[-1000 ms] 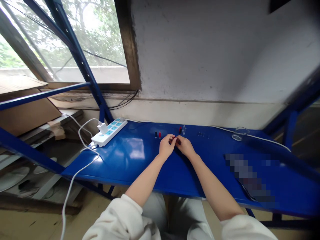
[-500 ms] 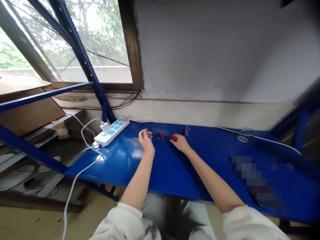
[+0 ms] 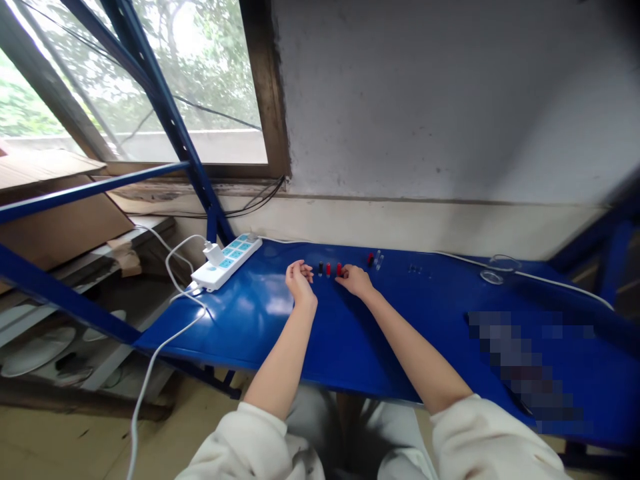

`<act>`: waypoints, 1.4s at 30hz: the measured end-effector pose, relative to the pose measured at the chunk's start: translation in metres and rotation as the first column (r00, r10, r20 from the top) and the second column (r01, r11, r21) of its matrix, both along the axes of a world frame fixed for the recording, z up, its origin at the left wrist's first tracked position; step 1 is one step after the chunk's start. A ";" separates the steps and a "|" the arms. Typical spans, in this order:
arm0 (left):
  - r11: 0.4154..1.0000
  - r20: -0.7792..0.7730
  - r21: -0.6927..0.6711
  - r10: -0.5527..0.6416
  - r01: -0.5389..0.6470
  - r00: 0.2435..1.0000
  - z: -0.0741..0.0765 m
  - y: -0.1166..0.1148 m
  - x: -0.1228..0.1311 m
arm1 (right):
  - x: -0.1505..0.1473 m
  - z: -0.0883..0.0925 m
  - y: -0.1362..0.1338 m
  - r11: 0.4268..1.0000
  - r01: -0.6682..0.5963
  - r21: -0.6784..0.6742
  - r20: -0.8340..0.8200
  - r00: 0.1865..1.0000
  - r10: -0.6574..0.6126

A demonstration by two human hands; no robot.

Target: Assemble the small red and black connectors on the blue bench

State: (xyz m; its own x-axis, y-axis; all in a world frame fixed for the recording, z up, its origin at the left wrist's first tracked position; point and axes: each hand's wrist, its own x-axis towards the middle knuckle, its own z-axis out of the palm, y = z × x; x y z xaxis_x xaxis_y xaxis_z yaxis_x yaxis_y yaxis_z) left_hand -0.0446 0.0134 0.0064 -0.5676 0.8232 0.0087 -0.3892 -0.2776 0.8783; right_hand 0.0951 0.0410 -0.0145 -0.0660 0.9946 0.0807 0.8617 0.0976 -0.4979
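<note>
From where I stand, the grey wall (image 3: 440, 120) and, to its left, the window (image 3: 215, 87) back a blue counter (image 3: 240, 333). A pixelated dark item (image 3: 525, 367) lies at the counter's right side; I cannot identify it. The white power strip (image 3: 215, 275), with a charger plugged in, sits at the left end.

The person's left hand (image 3: 301, 280) is poised above the counter, its grip open, fingers loosely curled. The right hand (image 3: 354, 281) has its grip closed on a red cylinder (image 3: 339, 269), at the counter's middle, between the two hands. A clear round dish (image 3: 493, 276) lies towards the right rear.

Just left of the held piece stand a second red cylinder (image 3: 328, 269) and a black cylinder (image 3: 321, 268). Behind the right hand: a red-and-black piece (image 3: 371, 259) beside clear tubes (image 3: 379, 259). Smallest noted: tiny clear parts (image 3: 414, 269), detail too fine to read.
</note>
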 end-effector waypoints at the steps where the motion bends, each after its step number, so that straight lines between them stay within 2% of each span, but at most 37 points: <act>1: 1.000 -0.058 0.018 0.015 -0.014 0.998 0.000 -0.002 0.000 | 0.005 0.001 -0.001 1.000 -0.007 -0.013 -0.001 1.000 0.007; 3: 0.995 -0.255 0.099 0.053 -0.028 0.965 0.001 -0.010 0.004 | 0.020 0.003 -0.004 0.999 -0.010 -0.033 -0.009 1.000 0.010; 5: 0.978 -0.519 0.206 0.079 0.034 0.851 0.002 -0.022 0.014 | 0.040 0.004 -0.008 0.999 0.020 -0.051 -0.025 0.999 -0.021; 8: 0.922 -0.836 0.241 0.039 0.303 0.547 0.000 -0.036 0.040 | 0.068 0.004 -0.015 0.985 0.173 0.023 -0.028 0.985 -0.172; 10: 0.868 -0.952 0.147 -0.005 0.474 0.305 -0.001 -0.037 0.060 | 0.080 0.002 -0.021 0.962 0.255 0.099 -0.017 0.967 -0.254; 12: 0.873 -0.988 0.052 -0.027 0.486 0.153 -0.003 -0.031 0.079 | 0.085 0.000 -0.026 0.940 0.301 0.163 0.025 0.951 -0.309; 14: 0.913 -0.996 -0.047 -0.074 0.406 0.051 -0.006 -0.020 0.093 | 0.085 -0.002 -0.029 0.928 0.314 0.200 0.082 0.939 -0.335; 17: 0.937 -0.987 -0.160 -0.146 0.310 -0.068 -0.012 -0.003 0.107 | 0.082 -0.006 -0.030 0.929 0.298 0.219 0.137 0.934 -0.331; 21: 0.931 -0.963 -0.239 -0.192 0.276 -0.187 -0.021 0.015 0.115 | 0.081 -0.009 -0.028 0.947 0.250 0.200 0.139 0.950 -0.281; 26: 0.941 -0.944 -0.250 -0.185 0.229 -0.272 -0.021 0.025 0.115 | 0.080 -0.014 -0.025 0.963 0.207 0.172 0.134 0.964 -0.231; 32: 0.951 -0.938 -0.229 -0.158 0.210 -0.308 -0.012 0.024 0.110 | 0.075 -0.021 -0.023 0.964 0.213 0.160 0.136 0.962 -0.235; 34: 0.947 -0.943 -0.224 -0.152 0.228 -0.296 -0.012 0.022 0.107 | 0.074 -0.023 -0.022 0.963 0.216 0.160 0.130 0.963 -0.238; 37: 0.951 -0.971 -0.178 -0.128 0.254 -0.201 -0.012 0.015 0.099 | 0.073 -0.025 -0.022 0.964 0.216 0.156 0.122 0.964 -0.236; 42: 0.908 -0.992 -0.053 -0.096 0.416 0.083 -0.010 -0.005 0.077 | 0.072 -0.026 -0.020 0.967 0.207 0.150 0.138 0.964 -0.228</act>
